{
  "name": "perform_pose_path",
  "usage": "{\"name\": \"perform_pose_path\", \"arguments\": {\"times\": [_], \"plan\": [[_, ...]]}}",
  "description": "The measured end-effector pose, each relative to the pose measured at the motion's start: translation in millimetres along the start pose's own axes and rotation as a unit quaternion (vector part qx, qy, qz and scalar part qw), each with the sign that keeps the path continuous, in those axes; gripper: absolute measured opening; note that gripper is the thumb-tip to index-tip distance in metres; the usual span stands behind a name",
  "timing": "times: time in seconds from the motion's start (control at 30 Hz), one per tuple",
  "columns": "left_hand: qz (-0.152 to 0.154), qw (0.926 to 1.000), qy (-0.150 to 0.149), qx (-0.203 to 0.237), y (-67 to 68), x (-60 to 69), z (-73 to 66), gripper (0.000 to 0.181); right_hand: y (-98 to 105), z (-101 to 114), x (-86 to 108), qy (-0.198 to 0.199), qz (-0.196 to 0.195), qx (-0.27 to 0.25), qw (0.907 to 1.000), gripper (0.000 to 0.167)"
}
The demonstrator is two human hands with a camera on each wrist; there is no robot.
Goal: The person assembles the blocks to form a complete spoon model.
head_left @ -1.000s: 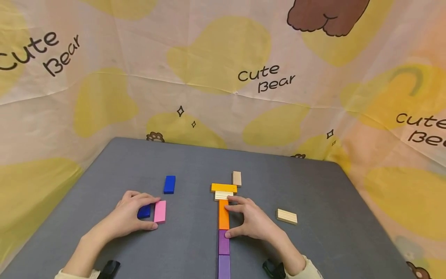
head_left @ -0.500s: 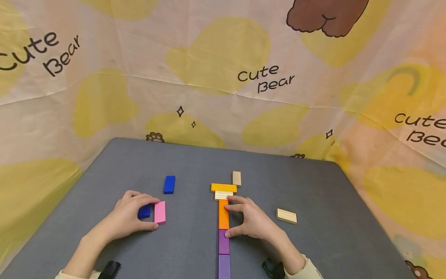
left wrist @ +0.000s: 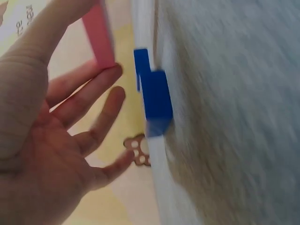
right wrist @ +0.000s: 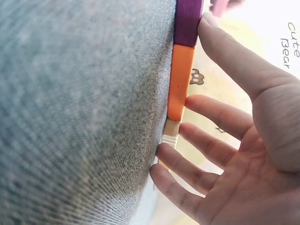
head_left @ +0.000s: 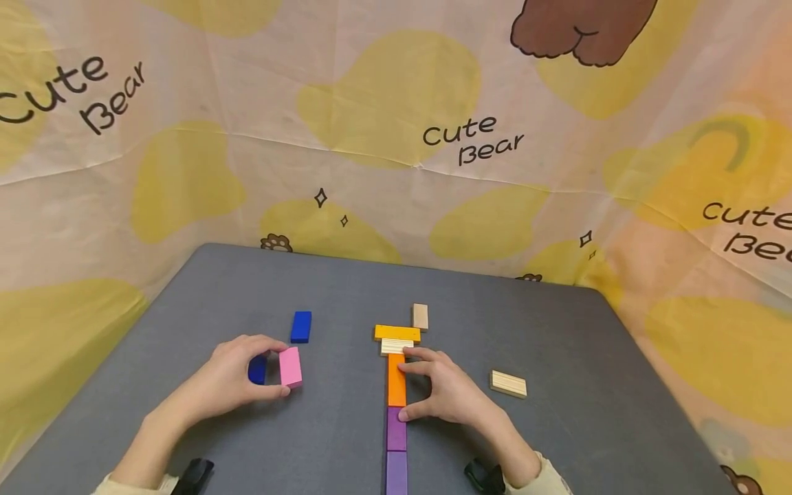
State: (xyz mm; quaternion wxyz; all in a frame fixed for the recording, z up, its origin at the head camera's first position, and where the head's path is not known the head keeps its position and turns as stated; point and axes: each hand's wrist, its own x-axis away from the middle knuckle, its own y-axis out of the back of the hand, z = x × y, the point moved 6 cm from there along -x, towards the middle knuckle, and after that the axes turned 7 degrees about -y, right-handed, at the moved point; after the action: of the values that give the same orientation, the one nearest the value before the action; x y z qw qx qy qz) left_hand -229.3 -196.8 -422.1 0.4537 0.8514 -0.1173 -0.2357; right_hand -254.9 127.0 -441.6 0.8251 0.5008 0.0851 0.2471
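Observation:
My left hand [head_left: 238, 377] pinches a pink block [head_left: 291, 367] by its two ends, between thumb and fingertips. In the left wrist view that pink block [left wrist: 100, 37] is held off the grey tabletop. A blue block [head_left: 256, 370] lies behind the left hand, partly hidden by it. My right hand [head_left: 448, 390] rests its fingertips along a straight row of blocks without gripping any. Its thumb touches a purple block [head_left: 397, 430], and its index finger touches the orange block [head_left: 397, 381]. Beyond these, the row continues with a ridged pale wood block [head_left: 396, 346] and a crosswise yellow block [head_left: 397, 333].
Another purple block [head_left: 397, 473] extends the row toward me. A second blue block [head_left: 301, 326] lies farther back on the left. One plain wood block [head_left: 421, 316] touches the yellow block's corner. To the right lies a ridged wood block [head_left: 509, 383]. A printed cloth [head_left: 383, 172] hangs behind the table.
The left hand has lifted the pink block off the table and carried it slightly right and away from me. The block has tilted a little. My right hand has stayed in place.

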Motion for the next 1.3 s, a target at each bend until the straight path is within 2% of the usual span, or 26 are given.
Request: {"name": "perform_pose_path", "arguments": {"times": [0.13,0.27,0.5,0.63,0.8,1.03,1.17,1.3], "plan": [[-0.007,0.9992,-0.034,0.021,-1.8,-20.9,-8.2,0.063,-1,0,1.4,0.000,-0.003,-0.001,1.0000,0.077],[-0.008,0.9984,-0.050,0.025,-7.6,-54.4,-12.6,0.062,-2,2,0.9,0.002,-0.004,0.002,1.0000,0.077],[-0.005,0.9991,-0.040,-0.012,-30.7,-114.7,-12.6,0.062,1,3,-1.8,-0.003,-0.003,0.011,0.9999,0.078],[-0.015,0.9989,-0.016,-0.040,-41.9,-138.3,-7.4,0.064,3,3,-2.3,-0.008,0.001,0.018,0.9998,0.078],[-0.014,0.9988,0.026,-0.038,-56.9,-151.6,2.8,0.065,3,2,-0.9,-0.006,0.001,0.020,0.9998,0.078],[0.010,0.9976,0.057,0.039,-82.6,-153.4,4.6,0.072,1,-3,3.4,-0.016,0.007,0.024,0.9996,0.079],[0.010,0.9951,0.072,0.067,-87.3,-152.3,3.1,0.073,0,-2,1.3,-0.006,0.003,0.027,0.9996,0.079],[0.017,0.9948,0.072,0.069,-90.1,-155.5,-0.6,0.068,0,-2,-0.2,0.000,0.000,0.024,0.9997,0.080]]}}
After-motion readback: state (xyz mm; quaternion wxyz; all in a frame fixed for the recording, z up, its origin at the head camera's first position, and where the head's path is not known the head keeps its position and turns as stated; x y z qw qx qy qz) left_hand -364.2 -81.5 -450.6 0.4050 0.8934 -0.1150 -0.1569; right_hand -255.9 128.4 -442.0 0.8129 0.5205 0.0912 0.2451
